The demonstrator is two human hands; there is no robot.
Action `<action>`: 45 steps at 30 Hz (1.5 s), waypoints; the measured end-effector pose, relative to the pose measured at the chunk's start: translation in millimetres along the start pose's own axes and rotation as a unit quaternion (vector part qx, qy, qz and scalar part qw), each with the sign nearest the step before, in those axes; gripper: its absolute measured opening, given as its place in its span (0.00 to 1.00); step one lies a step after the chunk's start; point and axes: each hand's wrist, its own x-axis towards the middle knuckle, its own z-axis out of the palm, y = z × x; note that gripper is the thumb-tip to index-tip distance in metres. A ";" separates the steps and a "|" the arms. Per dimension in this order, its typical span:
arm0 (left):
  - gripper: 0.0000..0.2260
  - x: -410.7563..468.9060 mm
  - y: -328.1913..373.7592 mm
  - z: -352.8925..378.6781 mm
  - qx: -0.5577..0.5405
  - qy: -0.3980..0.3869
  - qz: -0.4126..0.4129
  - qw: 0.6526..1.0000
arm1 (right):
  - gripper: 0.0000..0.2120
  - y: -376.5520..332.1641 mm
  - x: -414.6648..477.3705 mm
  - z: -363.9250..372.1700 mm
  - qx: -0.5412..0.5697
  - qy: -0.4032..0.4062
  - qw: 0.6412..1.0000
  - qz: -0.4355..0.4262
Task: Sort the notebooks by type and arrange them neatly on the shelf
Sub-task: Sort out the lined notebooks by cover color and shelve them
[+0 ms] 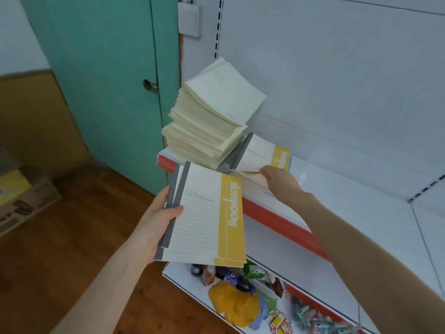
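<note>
- The left hand (pixel 156 220) grips the held bundle (pixel 204 218), a few notebooks with a yellow band, by the grey spine side. The thumb lies on the top cover and the fingers are under it.
- The right hand (pixel 279 177) reaches to the shelf (pixel 349 194) and pinches the near edge of the lying notebook (pixel 262 153). This one is of the same yellow-band type and lies just beside the cream stack (pixel 207 121).
- The step seems to be to collect the same type together. I think it is better to take the whole notebook and not only the cover, because the cover is thin and bends up at the pinch.
- The spines should then all go to one side, so that the bundle closes flat.
- The cream stack is tall and its upper part is twisted against the lower part. A push from the side may make it slide, so the right hand should lift away from it.
- The covers are matte paper and the edges are soft. The shelf is smooth white metal with a red strip (pixel 277 220) at the front.
</note>
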 end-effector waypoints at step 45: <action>0.22 -150.0 -63.1 427.8 0.036 -0.389 0.117 0.913 | 0.14 256.6 -389.9 -105.4 0.426 0.311 0.765 0.370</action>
